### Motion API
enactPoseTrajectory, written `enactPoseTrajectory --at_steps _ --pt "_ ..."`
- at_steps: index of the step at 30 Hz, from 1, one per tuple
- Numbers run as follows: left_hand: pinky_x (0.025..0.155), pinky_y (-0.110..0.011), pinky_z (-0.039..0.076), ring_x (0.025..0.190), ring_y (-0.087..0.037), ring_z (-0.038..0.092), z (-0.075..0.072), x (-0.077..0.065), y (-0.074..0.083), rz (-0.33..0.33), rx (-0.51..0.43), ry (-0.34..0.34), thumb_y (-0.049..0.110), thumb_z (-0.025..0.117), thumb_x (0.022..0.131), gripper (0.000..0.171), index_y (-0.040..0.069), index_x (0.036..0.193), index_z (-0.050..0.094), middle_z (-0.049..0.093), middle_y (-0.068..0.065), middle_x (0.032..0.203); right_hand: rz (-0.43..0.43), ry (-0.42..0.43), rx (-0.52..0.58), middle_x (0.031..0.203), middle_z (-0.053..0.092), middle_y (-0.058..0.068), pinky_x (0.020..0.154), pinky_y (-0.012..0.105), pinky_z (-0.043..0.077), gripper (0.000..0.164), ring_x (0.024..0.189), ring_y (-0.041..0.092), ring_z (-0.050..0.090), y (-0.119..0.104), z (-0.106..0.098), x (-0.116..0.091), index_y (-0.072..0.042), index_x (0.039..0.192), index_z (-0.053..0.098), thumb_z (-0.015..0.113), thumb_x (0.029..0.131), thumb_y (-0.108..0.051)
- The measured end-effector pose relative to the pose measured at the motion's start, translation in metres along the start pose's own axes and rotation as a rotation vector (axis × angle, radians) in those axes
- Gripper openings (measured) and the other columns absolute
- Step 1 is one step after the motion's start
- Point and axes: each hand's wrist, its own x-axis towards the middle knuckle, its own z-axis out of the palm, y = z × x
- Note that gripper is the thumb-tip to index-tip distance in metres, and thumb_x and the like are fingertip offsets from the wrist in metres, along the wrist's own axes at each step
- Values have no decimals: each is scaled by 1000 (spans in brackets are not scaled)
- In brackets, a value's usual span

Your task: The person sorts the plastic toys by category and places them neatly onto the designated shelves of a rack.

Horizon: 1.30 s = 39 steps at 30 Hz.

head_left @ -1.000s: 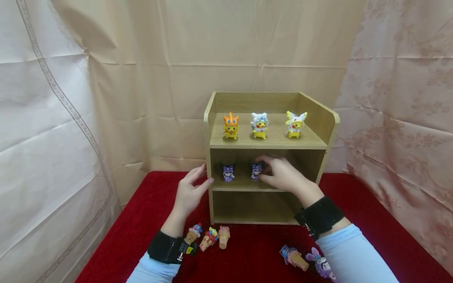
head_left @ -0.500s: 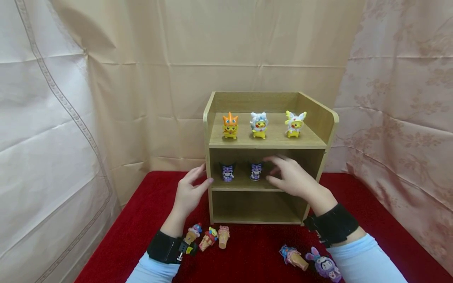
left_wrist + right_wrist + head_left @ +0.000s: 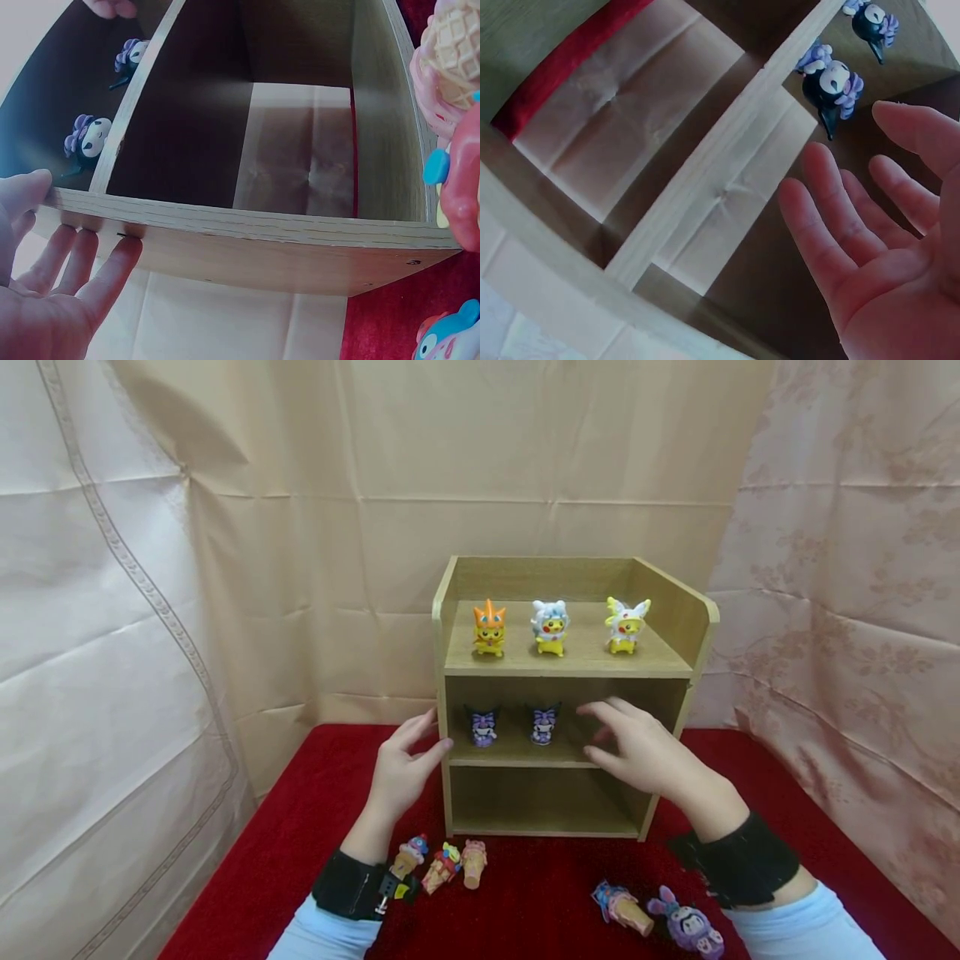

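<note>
Right hand (image 3: 648,752), fingers wide, is hovering centre-right near purple figurine (image 3: 543,727). Left hand (image 3: 403,772), fingers spread, is touching shelf (image 3: 570,672) lower-centre.

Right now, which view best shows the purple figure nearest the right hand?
Head view: there the purple figure is whole, upright and face-on. Both wrist views show it sideways, the right one larger, with its lower part behind a shelf board.

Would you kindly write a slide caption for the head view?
Right hand beside two purple figurines on the middle shelf, left hand touching the wooden unit's side, three yellow figurines above.
</note>
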Motion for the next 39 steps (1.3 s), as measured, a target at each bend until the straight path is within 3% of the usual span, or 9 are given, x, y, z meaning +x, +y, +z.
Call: enactPoseTrajectory --at_steps 7,16,21,27,31,39 --pt "80 -34 54 112 -18 54 0 0 0 2 4 -4 2 68 87 50 0 134 52 54 -15 130 -21 -75 11 103 64 6 66 34 56 36 80 9 62 -1 -8 -12 -11 115 61 76 82 -14" --pt "80 -35 54 111 -18 54 0 0 -1 11 2 2 2 68 87 49 0 134 52 55 -15 129 7 -229 41 107 65 5 74 35 57 34 87 8 63 -2 -14 -24 -10 116 62 74 85 -18" --pt "80 -35 54 111 -18 54 0 0 -2 12 -8 3 1 68 87 49 -1 133 52 55 -16 128 8 -286 19 106 64 0 70 33 55 34 82 6 59 -1 -15 -32 -12 115 64 74 85 -21" --pt "80 -34 54 112 -18 54 0 0 -2 9 -8 -1 2 68 87 49 -1 133 52 55 -16 128 43 -354 23 103 62 -4 64 30 53 34 76 2 57 1 -15 -41 -14 115 64 74 84 -25" --pt "80 -34 54 112 -18 54 0 0 -2 5 -8 1 2 69 87 50 -1 134 52 55 -15 128 75 -435 85 104 61 -3 64 29 53 36 74 -1 57 3 -14 -47 -14 115 64 74 84 -31" --pt "79 -34 55 111 -17 55 1 1 -4 12 -29 11 0 69 86 50 -1 133 53 57 -15 126 171 -583 163 107 59 -3 68 34 53 42 79 4 57 7 -8 -61 -18 113 64 76 80 -39"
